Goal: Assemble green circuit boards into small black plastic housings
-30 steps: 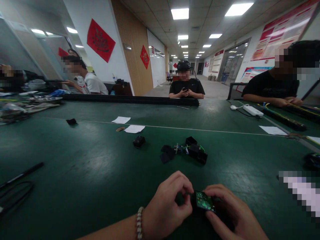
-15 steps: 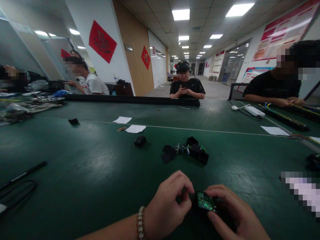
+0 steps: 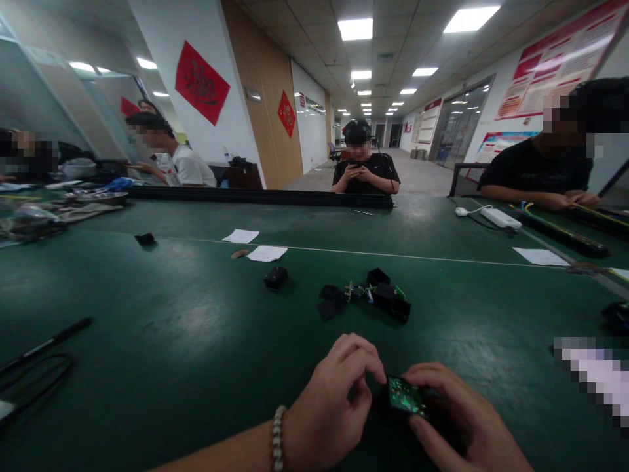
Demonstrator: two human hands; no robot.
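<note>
My right hand [image 3: 459,419] is curled round a small black housing with a green circuit board [image 3: 405,396] showing in it, held just above the green table [image 3: 187,328] near its front edge. My left hand [image 3: 329,406], with a bead bracelet on the wrist, pinches at the left edge of that housing with thumb and fingertips. Farther out on the table lies a cluster of black housings and wired parts [image 3: 376,298], and a single black housing [image 3: 276,277] sits to its left.
Paper slips [image 3: 265,253] and a small black piece [image 3: 145,238] lie mid-table. A black pen and cable [image 3: 44,344] rest at the left. A long black rail [image 3: 255,195] crosses the far side. Other people sit beyond it and at the right.
My left fingers have shifted slightly at the housing's edge. The person across the table has raised a phone a little. The parts on the table have not moved.
</note>
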